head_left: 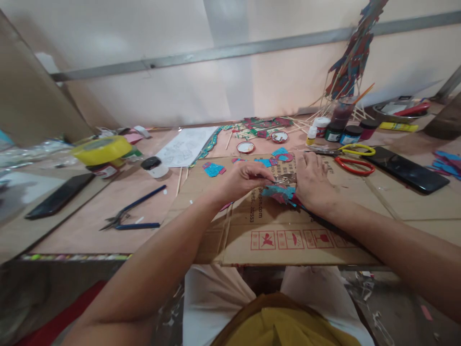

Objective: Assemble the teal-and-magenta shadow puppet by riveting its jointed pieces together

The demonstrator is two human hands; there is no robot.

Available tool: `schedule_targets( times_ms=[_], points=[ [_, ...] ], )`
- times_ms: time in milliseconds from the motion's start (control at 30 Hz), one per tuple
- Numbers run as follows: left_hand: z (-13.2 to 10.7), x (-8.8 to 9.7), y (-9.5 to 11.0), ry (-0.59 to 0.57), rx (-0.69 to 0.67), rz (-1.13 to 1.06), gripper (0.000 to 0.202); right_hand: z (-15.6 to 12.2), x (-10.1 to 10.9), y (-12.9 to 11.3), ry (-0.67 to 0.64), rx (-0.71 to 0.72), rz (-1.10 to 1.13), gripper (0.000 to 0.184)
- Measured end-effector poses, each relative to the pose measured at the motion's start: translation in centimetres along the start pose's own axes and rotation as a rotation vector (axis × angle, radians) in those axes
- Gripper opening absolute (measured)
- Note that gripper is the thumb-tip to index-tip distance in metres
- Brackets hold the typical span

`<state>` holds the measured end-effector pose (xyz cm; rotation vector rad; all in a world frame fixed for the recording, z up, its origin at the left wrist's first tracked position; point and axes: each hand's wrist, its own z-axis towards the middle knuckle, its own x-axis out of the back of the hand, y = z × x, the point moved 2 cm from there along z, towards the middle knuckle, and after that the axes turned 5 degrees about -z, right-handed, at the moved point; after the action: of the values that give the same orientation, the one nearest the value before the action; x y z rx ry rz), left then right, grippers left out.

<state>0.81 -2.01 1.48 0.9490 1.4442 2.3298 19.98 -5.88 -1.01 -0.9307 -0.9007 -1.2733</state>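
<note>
My left hand (248, 177) is closed in a pinch over the cardboard sheet (201, 226). What lies between its fingertips is too small to make out, perhaps a thin wire. My right hand (312, 180) is wrapped around a pair of pliers (287, 179), whose metal jaws point left at the left fingertips. Just below the jaws is a blue and purple cut piece (277, 193), partly hidden by the right hand. Beyond the hands, further painted pieces lie on the cardboard, among them a blue one with a pink end (213, 169).
Blue-handled cutters (124, 218) lie at left, near a clear jar (154, 166) and yellow tape roll (103, 149). Scissors (355, 166) and a phone (406, 168) lie right. Paint jars (351, 135) and sticks stand behind; two small lids (245, 147) hold tiny bits.
</note>
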Motion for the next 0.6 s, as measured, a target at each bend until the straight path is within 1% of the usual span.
schedule_targets(
  times_ms=[67, 167, 233, 300, 333, 433, 467, 533, 600],
  points=[
    [0.0, 0.4, 0.2, 0.078, 0.035, 0.028, 0.006, 0.2, 0.4, 0.0, -0.016, -0.004, 0.012, 0.051],
    [0.0, 1.5, 0.4, 0.245, 0.096, 0.078, 0.006, 0.8, 0.9, 0.7, -0.036, 0.029, 0.01, 0.052],
    [-0.1, 2.2, 0.5, 0.361, 0.128, 0.076, 0.007, 1.5, 0.9, 1.9, -0.056, 0.065, -0.007, 0.051],
    [-0.1, 2.8, 0.3, 0.428, 0.172, 0.046, 0.008, 2.3, 0.9, 3.6, -0.107, 0.088, -0.052, 0.051],
    [-0.1, 2.9, 0.1, 0.434, 0.198, 0.029, 0.009, 2.7, 0.9, 4.6, -0.141, 0.087, -0.075, 0.049],
    [-0.1, 3.0, -0.6, 0.418, 0.261, -0.03, 0.009, 3.7, 1.0, 7.2, -0.284, 0.075, -0.135, 0.03],
    [-0.1, 3.0, -0.9, 0.411, 0.277, -0.056, 0.009, 3.9, 1.0, 7.9, -0.323, 0.056, -0.143, 0.028],
    [-0.1, 3.1, -1.4, 0.382, 0.317, -0.111, 0.013, 4.3, 0.9, 9.0, -0.384, 0.017, -0.14, 0.031],
    [-0.2, 3.4, -1.8, 0.342, 0.361, -0.137, 0.018, 4.4, 0.5, 9.8, -0.367, -0.029, -0.132, 0.035]
  ],
)
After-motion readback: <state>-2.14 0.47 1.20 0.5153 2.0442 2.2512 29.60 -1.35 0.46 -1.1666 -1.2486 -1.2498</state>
